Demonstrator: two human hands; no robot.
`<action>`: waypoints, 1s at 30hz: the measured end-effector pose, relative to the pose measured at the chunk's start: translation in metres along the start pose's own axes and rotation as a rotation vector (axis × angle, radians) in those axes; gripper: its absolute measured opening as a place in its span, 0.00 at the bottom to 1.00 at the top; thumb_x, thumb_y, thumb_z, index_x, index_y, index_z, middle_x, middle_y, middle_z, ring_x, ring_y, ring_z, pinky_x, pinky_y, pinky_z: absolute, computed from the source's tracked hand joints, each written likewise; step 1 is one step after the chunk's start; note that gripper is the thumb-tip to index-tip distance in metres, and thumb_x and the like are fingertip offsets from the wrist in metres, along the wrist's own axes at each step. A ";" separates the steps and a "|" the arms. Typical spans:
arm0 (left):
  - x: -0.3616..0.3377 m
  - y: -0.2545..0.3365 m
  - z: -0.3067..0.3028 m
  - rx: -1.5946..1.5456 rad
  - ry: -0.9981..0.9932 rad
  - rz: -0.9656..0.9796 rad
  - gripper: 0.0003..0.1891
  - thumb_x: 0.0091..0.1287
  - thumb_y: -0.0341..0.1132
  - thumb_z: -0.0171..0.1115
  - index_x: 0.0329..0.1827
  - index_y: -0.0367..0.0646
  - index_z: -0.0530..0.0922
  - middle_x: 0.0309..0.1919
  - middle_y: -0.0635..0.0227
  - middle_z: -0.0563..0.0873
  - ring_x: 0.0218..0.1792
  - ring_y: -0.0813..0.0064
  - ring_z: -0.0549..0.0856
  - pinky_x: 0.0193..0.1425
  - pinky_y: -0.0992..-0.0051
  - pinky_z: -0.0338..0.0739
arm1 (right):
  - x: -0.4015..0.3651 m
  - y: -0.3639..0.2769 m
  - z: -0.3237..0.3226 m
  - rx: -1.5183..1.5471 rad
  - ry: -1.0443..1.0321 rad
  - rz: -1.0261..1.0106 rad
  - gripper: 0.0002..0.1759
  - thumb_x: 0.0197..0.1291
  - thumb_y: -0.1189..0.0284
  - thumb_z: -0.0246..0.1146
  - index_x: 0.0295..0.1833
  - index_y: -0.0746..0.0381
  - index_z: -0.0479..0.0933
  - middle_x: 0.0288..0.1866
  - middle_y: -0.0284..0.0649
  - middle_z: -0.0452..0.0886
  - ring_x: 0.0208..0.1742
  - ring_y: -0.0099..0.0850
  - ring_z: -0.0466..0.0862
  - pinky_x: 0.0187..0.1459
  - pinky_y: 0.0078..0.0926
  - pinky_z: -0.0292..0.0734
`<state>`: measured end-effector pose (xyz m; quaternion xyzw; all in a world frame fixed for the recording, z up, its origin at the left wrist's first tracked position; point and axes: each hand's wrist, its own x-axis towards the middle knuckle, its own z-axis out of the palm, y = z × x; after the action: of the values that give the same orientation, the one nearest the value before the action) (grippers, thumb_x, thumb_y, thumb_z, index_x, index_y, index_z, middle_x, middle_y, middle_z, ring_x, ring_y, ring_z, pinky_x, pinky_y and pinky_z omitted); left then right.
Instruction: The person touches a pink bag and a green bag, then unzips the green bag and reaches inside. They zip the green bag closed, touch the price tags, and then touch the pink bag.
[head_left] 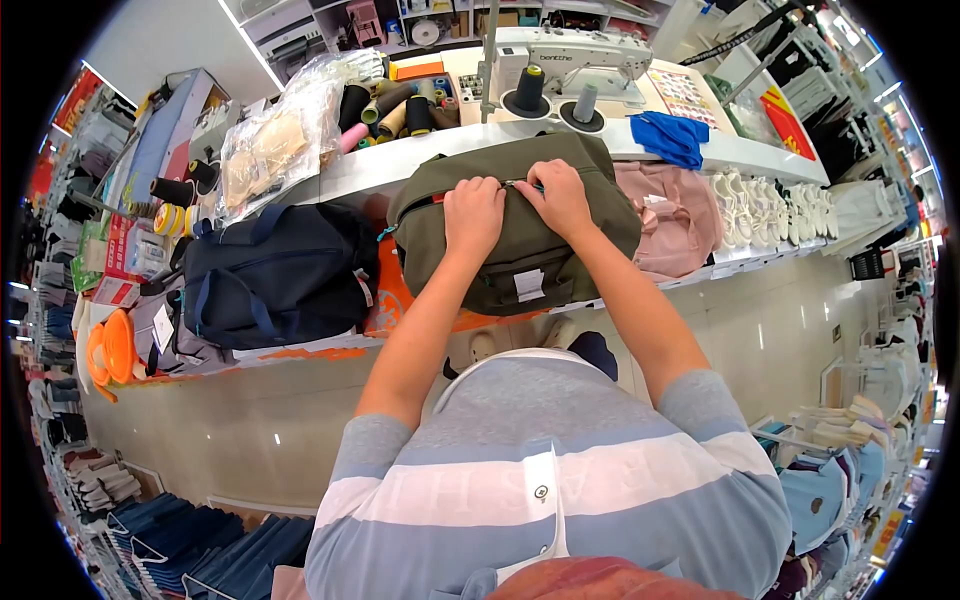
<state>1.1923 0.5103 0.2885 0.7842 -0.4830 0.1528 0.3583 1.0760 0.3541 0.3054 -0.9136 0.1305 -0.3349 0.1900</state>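
Note:
An olive-green duffel bag (pixel 540 255) sits in front of me on the counter, a white label (pixel 529 285) on its near side. Its top zipper is partly open toward the left, with a dark gap and a bit of red showing. My left hand (pixel 474 214) is closed on the bag's top by the zipper line, fingers curled over the fabric. Close beside it, my right hand (pixel 556 197) pinches at the zipper, thumb and fingers together. The zipper pull itself is mostly hidden by the fingers. A teal cord (pixel 386 233) hangs at the bag's left end.
A navy duffel bag (pixel 280 275) stands left, a pink bag (pixel 672 215) right, beside rows of white shoes (pixel 755 210). Behind are a sewing machine (pixel 590 65), thread cones (pixel 527 92), a blue cloth (pixel 670 138) and plastic-wrapped goods (pixel 275 140). Clothes racks (pixel 830 490) stand behind me.

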 end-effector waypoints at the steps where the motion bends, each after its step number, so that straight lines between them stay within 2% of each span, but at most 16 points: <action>1: 0.000 0.000 0.000 0.005 0.006 -0.001 0.09 0.73 0.38 0.72 0.38 0.46 0.82 0.35 0.65 0.86 0.44 0.55 0.87 0.49 0.54 0.77 | 0.000 -0.003 -0.002 0.028 0.006 0.012 0.13 0.61 0.63 0.80 0.37 0.57 0.83 0.35 0.34 0.85 0.47 0.42 0.84 0.50 0.44 0.76; 2: 0.000 0.000 0.000 0.010 0.012 -0.001 0.09 0.73 0.38 0.72 0.38 0.46 0.82 0.35 0.65 0.86 0.44 0.55 0.87 0.49 0.54 0.77 | 0.000 -0.005 -0.003 0.055 0.013 0.024 0.13 0.61 0.64 0.80 0.38 0.57 0.84 0.35 0.34 0.86 0.47 0.43 0.84 0.50 0.45 0.77; 5: -0.002 0.001 0.001 0.023 0.004 0.003 0.08 0.73 0.38 0.72 0.39 0.46 0.82 0.35 0.66 0.86 0.45 0.56 0.87 0.49 0.54 0.78 | -0.001 -0.008 -0.007 -0.044 0.021 -0.114 0.11 0.60 0.64 0.80 0.40 0.56 0.86 0.36 0.34 0.86 0.46 0.43 0.84 0.49 0.45 0.77; 10: -0.002 0.001 0.001 0.058 -0.009 -0.014 0.08 0.72 0.38 0.72 0.39 0.47 0.82 0.37 0.66 0.87 0.45 0.57 0.87 0.49 0.54 0.78 | 0.003 0.001 -0.002 -0.020 0.018 -0.128 0.10 0.58 0.68 0.80 0.40 0.57 0.87 0.36 0.35 0.86 0.45 0.44 0.84 0.48 0.45 0.78; 15: 0.000 0.001 -0.003 0.054 -0.051 -0.023 0.05 0.74 0.36 0.70 0.46 0.46 0.85 0.39 0.64 0.89 0.46 0.55 0.87 0.50 0.54 0.78 | 0.002 -0.002 -0.005 0.070 0.012 -0.038 0.09 0.61 0.70 0.79 0.41 0.59 0.85 0.37 0.38 0.87 0.45 0.45 0.86 0.49 0.46 0.79; 19: 0.001 0.004 -0.002 0.030 0.017 -0.021 0.09 0.74 0.36 0.70 0.52 0.46 0.86 0.41 0.65 0.90 0.48 0.57 0.88 0.51 0.54 0.77 | 0.001 -0.005 -0.006 0.082 0.013 0.010 0.08 0.65 0.71 0.77 0.43 0.59 0.83 0.38 0.39 0.88 0.46 0.46 0.86 0.50 0.47 0.79; 22: 0.000 0.002 -0.002 0.037 -0.035 -0.017 0.12 0.75 0.36 0.69 0.58 0.47 0.87 0.43 0.65 0.91 0.49 0.57 0.88 0.52 0.54 0.77 | 0.000 -0.001 -0.004 0.125 0.006 0.030 0.07 0.66 0.71 0.75 0.43 0.59 0.83 0.38 0.39 0.88 0.46 0.46 0.87 0.50 0.46 0.79; 30: 0.000 0.000 0.001 0.061 -0.029 0.018 0.10 0.77 0.34 0.66 0.57 0.49 0.88 0.40 0.66 0.90 0.47 0.58 0.87 0.52 0.55 0.77 | 0.000 0.011 0.000 0.238 -0.005 0.128 0.05 0.60 0.74 0.73 0.41 0.60 0.85 0.38 0.41 0.88 0.45 0.45 0.87 0.48 0.45 0.81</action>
<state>1.1923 0.5097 0.2878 0.7925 -0.4903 0.1595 0.3259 1.0751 0.3438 0.3006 -0.8754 0.1474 -0.3328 0.3182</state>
